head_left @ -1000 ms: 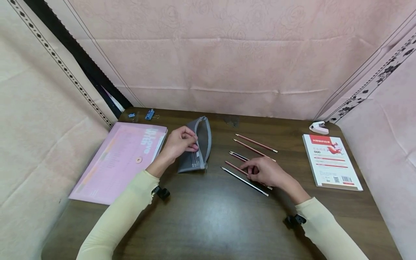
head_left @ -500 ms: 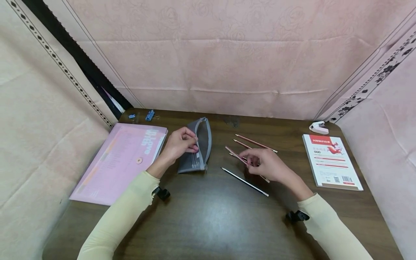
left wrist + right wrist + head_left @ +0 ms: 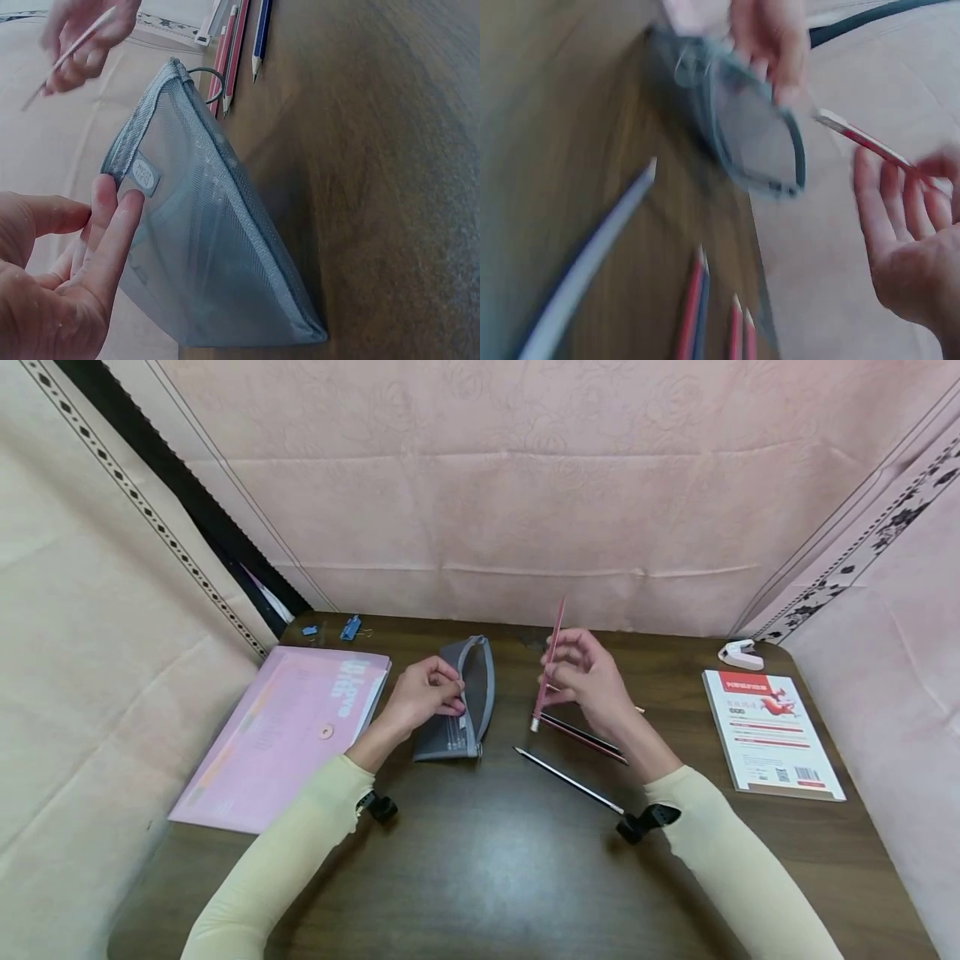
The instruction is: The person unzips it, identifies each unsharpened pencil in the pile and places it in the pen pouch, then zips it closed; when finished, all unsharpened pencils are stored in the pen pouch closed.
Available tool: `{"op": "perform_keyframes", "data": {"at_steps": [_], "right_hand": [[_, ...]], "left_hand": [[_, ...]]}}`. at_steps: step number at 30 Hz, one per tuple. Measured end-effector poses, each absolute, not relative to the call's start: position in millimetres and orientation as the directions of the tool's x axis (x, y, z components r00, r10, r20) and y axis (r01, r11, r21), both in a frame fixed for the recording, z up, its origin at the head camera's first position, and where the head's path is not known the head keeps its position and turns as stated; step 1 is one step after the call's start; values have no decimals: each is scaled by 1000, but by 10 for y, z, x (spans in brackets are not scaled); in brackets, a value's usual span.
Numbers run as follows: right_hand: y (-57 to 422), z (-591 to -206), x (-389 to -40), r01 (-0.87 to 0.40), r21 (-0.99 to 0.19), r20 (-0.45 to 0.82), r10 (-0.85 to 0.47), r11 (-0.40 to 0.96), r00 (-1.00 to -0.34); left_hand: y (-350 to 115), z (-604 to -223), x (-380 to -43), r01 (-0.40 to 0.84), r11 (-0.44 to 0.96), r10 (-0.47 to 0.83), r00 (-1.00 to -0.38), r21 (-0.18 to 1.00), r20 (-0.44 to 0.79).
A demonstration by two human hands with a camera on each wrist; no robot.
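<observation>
With its fingertips my left hand [image 3: 420,697] pinches the rim of a grey mesh pencil case [image 3: 442,742], whose zip mouth gapes toward the right. The case stands propped on the table, its translucent side filling the left wrist view. My right hand [image 3: 596,681] holds a red pencil [image 3: 557,628] above the table, raised steeply with its white-tipped end low, just right of the case. Below that hand lie a dark pencil [image 3: 577,734] and a red one side by side; further red pencils [image 3: 736,330] are partly hidden by the hand. A black-and-white pencil [image 3: 567,780] lies nearer me.
A pink folder [image 3: 277,752] lies at the left, under the left forearm's far side. Blue binder clips [image 3: 350,627] sit at the back left. At the right are a white-and-red book [image 3: 772,739] and a white stapler-like object [image 3: 741,655]. Curtains enclose the table.
My right hand has picked a red pencil off the table, lifted it and turned it steeply upright, moving left toward the pencil case. The left hand keeps its pinch on the case.
</observation>
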State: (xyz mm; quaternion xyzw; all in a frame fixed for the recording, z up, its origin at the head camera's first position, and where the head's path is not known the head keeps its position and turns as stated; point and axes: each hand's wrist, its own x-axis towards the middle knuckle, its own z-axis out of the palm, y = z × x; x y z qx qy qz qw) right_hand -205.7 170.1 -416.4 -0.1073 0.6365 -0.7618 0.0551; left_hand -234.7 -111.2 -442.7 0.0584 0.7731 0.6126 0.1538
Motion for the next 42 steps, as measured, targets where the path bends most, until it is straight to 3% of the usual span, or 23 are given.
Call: {"op": "perform_keyframes", "data": {"at_steps": [3,7,12,19,28,36,42], "right_hand": [[1514,-4196,-2165,-26,-940,69,-115,-340,-991],[1275,-4315,-2279,-6,-933,13,-16,-359,-1000],[1009,-4501,-2285,45,-963,-57,37,-267,-998],[732,-4645,-2195,132,-986,-130,-35,-101,-991],[641,-4670,-2168,100,-975,-111,-46,198,-993],[630,-4641,-2188,82,-956,-101,-54,282,-993],[690,-4623,-2173,58,-967,-82,-85,249,-993]], "left_hand": [[-1104,-4426,-2351,-93,242,271,-949,966,-159],[-1092,-4435,-2347,-84,229,268,-952,970,-146],[-1070,-4464,-2336,-82,219,279,-950,972,-143],[-1059,-4454,-2347,-73,241,261,-955,968,-137],[-1043,-4456,-2333,-76,242,255,-957,967,-139],[-1032,-4446,-2330,-80,237,251,-958,968,-141],[-1040,-4432,-2328,-72,241,250,-959,968,-133]]}}
